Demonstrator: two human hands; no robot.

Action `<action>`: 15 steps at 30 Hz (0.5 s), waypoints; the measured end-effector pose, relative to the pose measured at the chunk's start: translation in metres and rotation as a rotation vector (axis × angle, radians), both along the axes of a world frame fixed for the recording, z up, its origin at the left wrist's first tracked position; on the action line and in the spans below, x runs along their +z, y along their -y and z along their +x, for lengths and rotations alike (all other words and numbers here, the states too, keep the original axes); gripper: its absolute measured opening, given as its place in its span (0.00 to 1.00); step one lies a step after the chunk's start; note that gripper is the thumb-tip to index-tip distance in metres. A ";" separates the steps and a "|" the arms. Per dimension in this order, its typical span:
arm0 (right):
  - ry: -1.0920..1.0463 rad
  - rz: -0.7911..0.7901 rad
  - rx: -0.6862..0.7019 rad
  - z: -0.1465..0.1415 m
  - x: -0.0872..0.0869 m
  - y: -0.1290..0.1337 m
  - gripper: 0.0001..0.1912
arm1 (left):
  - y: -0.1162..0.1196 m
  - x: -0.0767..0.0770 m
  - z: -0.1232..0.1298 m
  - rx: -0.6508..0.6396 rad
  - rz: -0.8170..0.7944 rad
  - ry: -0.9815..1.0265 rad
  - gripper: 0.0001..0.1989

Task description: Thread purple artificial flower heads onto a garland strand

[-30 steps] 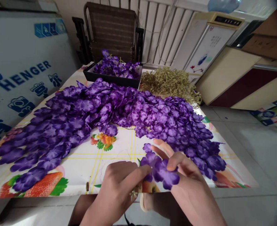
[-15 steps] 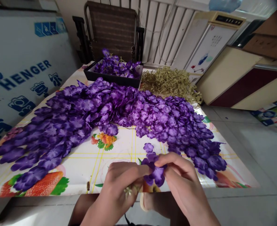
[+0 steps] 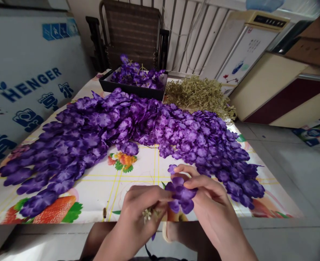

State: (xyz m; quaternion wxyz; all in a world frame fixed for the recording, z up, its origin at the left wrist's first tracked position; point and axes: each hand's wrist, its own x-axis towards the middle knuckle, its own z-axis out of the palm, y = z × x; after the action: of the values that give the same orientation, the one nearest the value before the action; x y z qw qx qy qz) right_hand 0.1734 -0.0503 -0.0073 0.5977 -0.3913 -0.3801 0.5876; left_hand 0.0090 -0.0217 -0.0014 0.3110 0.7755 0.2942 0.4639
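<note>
Low over the front edge of the table, my left hand (image 3: 138,214) is closed around the pale stem of an artificial flower. A small cream-coloured stem tip (image 3: 147,215) shows between its fingers. The flower's purple petals (image 3: 182,195) are spread open between both hands. My right hand (image 3: 211,203) grips the right edge of these petals, while another finger of it stretches to a small loose purple petal piece (image 3: 172,169) on the tablecloth. Beyond the hands lie a left heap of larger purple petals (image 3: 89,127) and a right heap of smaller ones (image 3: 192,134).
A black box (image 3: 133,88) with finished-looking purple flowers stands at the back, beside a tangle of yellow-green plastic stems (image 3: 200,92). The fruit-patterned tablecloth (image 3: 138,174) lies under everything. A chair (image 3: 133,36) stands behind, a white HENGER cabinet (image 3: 35,54) at left.
The purple petals in my hands have turned to face upward and look more spread. A right-hand finger has moved forward onto the loose petal piece. The view has shifted slightly.
</note>
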 end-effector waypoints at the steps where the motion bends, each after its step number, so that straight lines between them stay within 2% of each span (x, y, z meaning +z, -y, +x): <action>1: 0.008 -0.012 0.011 0.000 0.000 0.000 0.10 | 0.000 -0.001 0.000 0.005 0.003 0.001 0.08; 5: 0.095 -0.044 0.047 0.003 -0.003 0.001 0.11 | 0.000 -0.001 -0.002 0.038 0.006 0.015 0.08; 10: 0.165 -0.129 0.045 0.003 0.002 0.004 0.10 | 0.001 0.000 -0.003 0.005 -0.069 0.022 0.08; 13: 0.188 -0.104 0.017 0.000 0.008 0.005 0.10 | 0.003 0.000 -0.001 0.016 -0.206 -0.015 0.07; 15: 0.211 -0.038 -0.016 -0.001 0.011 0.005 0.11 | 0.003 0.000 0.001 0.064 -0.394 -0.002 0.04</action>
State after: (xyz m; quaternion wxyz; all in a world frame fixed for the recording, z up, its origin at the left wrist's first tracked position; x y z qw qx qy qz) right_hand 0.1723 -0.0554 0.0033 0.5515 -0.4651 -0.4265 0.5455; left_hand 0.0097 -0.0249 -0.0010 0.4414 0.6904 0.4042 0.4063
